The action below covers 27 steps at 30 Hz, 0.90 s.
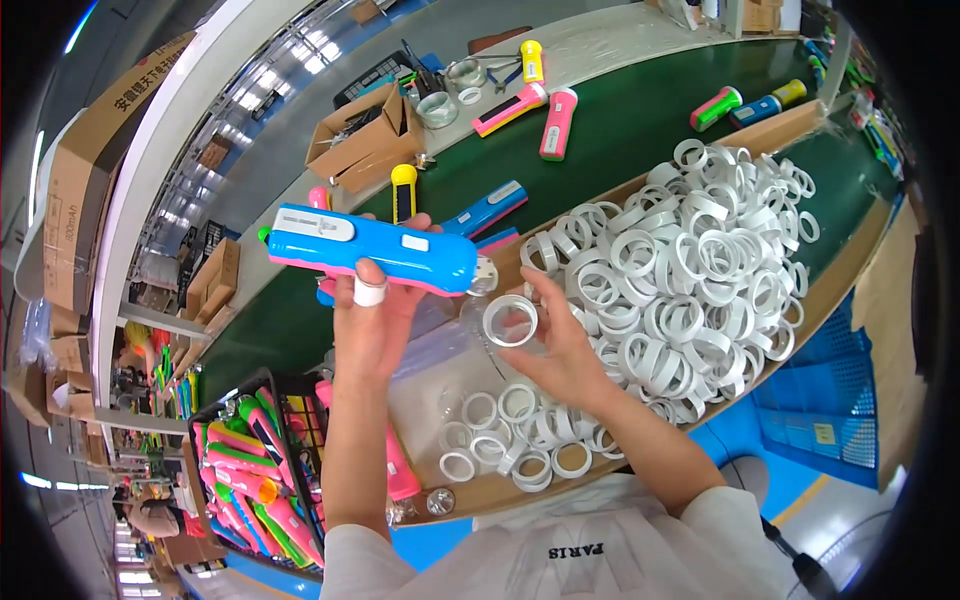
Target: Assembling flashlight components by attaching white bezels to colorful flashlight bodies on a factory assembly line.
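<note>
Bright, even light is cast over the blue flashlight gripped in the left hand, its glossy shell marked by small highlights. White glare is scattered on the grey floor beyond the grip. Far left of it, the shelf frame is bowed by fisheye distortion; corners are blacked out.

I get dark characters plus digits on the tall corrugated carton, about 10 o'clock. Dark capitals, upside down from here, across the white T-shirt at 5. Pale tag on the blue plastic crate, 4 o'clock: too small to read.
</note>
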Tool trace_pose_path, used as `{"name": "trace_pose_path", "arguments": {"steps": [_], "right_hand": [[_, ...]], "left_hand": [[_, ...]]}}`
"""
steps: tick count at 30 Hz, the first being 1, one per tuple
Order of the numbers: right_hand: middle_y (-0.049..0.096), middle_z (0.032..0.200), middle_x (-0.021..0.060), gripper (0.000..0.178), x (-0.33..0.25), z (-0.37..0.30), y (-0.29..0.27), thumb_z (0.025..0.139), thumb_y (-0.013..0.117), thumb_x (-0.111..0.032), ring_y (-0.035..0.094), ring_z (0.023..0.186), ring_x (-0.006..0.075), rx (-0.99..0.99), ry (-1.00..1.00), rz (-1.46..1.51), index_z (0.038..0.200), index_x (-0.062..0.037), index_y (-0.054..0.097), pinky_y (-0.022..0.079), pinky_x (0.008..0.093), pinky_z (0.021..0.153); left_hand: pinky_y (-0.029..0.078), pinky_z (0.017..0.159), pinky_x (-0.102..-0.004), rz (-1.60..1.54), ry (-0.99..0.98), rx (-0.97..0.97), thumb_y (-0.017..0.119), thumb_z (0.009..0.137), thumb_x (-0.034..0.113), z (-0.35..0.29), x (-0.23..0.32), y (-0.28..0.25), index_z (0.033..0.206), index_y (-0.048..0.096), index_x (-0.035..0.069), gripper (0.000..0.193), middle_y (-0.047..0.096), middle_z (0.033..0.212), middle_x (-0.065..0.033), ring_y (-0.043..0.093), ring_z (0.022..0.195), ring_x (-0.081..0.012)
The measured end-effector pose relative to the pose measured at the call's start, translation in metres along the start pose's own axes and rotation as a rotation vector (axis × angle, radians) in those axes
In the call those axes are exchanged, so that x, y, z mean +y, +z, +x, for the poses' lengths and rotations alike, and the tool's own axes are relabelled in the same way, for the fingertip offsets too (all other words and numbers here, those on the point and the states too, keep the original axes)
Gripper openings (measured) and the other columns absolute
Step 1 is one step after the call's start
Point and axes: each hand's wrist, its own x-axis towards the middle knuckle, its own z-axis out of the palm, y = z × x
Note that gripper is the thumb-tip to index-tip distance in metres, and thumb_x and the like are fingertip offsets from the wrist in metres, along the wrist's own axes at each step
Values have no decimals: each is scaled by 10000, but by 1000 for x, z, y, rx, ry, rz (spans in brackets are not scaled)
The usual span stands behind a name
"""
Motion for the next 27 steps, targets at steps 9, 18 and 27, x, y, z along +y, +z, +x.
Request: {"name": "trace_pose_path", "arguments": {"steps": [9,18,27], "right_hand": [[476,1225,146,807,3,-3,3,730,725,24,560,1064,211,-1,6,94,1409,-69,299,482,322,926],[520,1188,124,622,4,-6,3,748,741,-58,562,1055,218,-83,-55,130,1284,-65,427,488,339,901],[582,1111,192,720,-33,-17,8,746,777,-163,568,1091,297,-163,-42,-179,1337,-47,382,473,382,940]], "left_hand": [[490,955,-454,-177,-208,107,575,846,571,-39,-5,8,1368,355,139,712,531,1298,-153,541,1187,-305],[483,950,-435,-148,-256,197,558,856,563,-69,-14,-15,1319,398,82,688,550,1260,-143,554,1160,-303],[420,948,-320,323,16,132,741,821,340,-96,-23,-22,1308,418,92,635,515,1210,-12,506,1104,-139]]}}
